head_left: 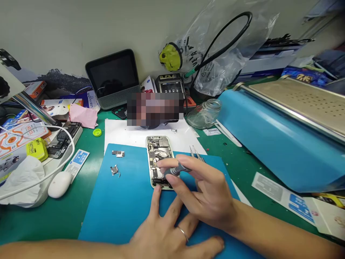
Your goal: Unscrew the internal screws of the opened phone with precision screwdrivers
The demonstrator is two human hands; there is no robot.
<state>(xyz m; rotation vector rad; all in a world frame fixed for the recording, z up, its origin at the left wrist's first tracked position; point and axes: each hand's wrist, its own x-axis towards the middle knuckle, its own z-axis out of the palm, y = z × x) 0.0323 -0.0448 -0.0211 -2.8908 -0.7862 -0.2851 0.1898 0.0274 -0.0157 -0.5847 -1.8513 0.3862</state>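
Observation:
An opened phone (161, 154) lies on the blue mat with its inner boards and metal parts exposed. My left hand (164, 230), wearing a ring, is spread low on the mat. Its index fingertip touches the phone's lower edge. Above the phone's right side, my right hand (207, 190) pinches a small grey screwdriver (177, 169) between thumb and index finger. The screwdriver's tip cannot be made out. To the left of the phone lie a small metal shield part (118, 154) and a small bracket part (114, 169), with tiny bits beside it.
A blue mat (121, 208) covers white paper on the green bench. Tweezers (198, 154) lie just behind my right hand. A glass jar (203, 113), a blue machine (269, 136), a display (113, 77), a computer mouse (59, 184) and a white cable (71, 140) surround the mat.

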